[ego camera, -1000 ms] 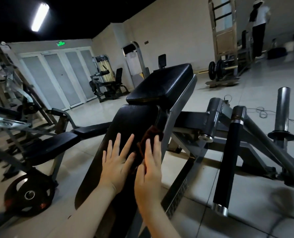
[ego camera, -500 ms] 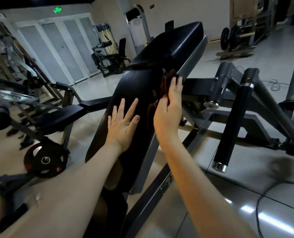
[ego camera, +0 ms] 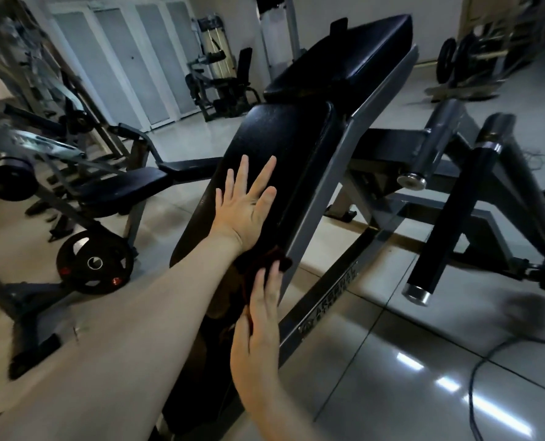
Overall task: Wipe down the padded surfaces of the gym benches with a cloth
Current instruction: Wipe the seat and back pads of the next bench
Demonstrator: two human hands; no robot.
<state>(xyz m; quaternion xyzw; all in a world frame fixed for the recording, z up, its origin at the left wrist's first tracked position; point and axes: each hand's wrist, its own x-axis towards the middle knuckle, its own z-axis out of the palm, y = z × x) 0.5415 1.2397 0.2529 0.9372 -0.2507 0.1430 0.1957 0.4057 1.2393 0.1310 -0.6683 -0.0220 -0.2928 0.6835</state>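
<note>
Head view, the only one. Your left hand lies flat at the centre of the frame, fingers spread and straight, palm down on the long inclined back pad. It holds nothing. Its likely purpose is to brace you and steady the pad during the wipe. Just below it, at lower centre, your right hand has its fingers straight and close together. It presses the dark red cloth against the pad's lower right edge. The cloth is bunched under the fingertips and is pushed rather than pinched, which spreads the pressure over a wider strip of vinyl. The cloth sits beside the heel of the left hand, at the border between the pad and the grey frame rail to its right. The upper pad, at the top of the frame, is set apart from both hands. Whether it has been wiped cannot be told. A second bench stands at the left, with a weight plate on the floor beneath it, and nothing is touching either one. A black roller hangs at the right. A cable trails over the tiles at lower right, a likely trip risk when you step around.
</note>
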